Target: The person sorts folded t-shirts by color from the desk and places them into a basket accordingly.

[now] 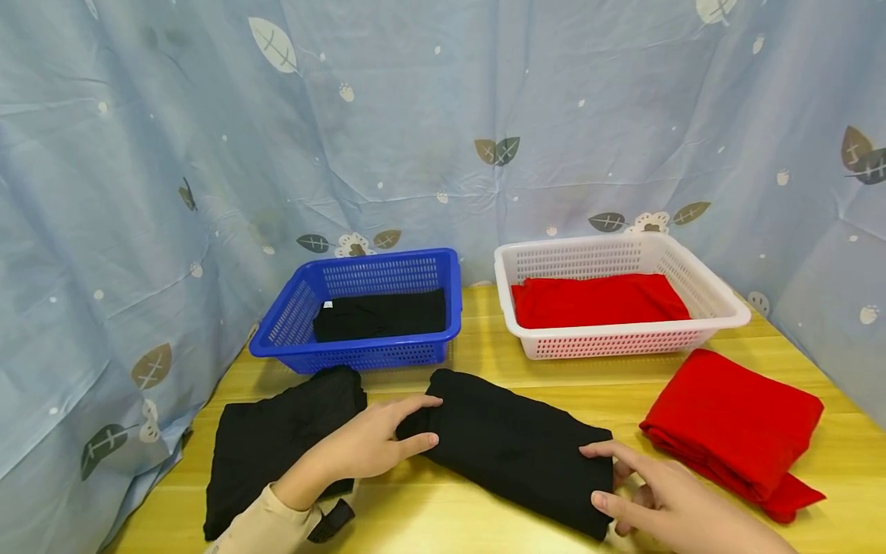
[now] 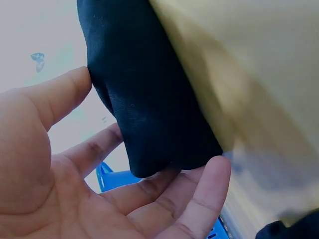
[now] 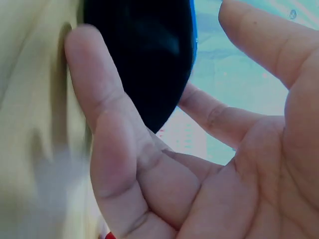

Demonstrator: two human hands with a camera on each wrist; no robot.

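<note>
A folded black garment lies slantwise on the table between the two hands; its exact kind does not show. My left hand is at its left end, thumb and fingers spread and touching the cloth. In the left wrist view, the thumb meets one edge of the garment and the other fingers lie about its end. At the right end is my right hand, index fingertip on the cloth. In the right wrist view its thumb stands apart from the garment.
Another folded black garment lies at the left, a folded red one at the right. Behind stand a blue basket with black cloth inside and a white basket holding red cloth. A leaf-patterned curtain hangs behind the table.
</note>
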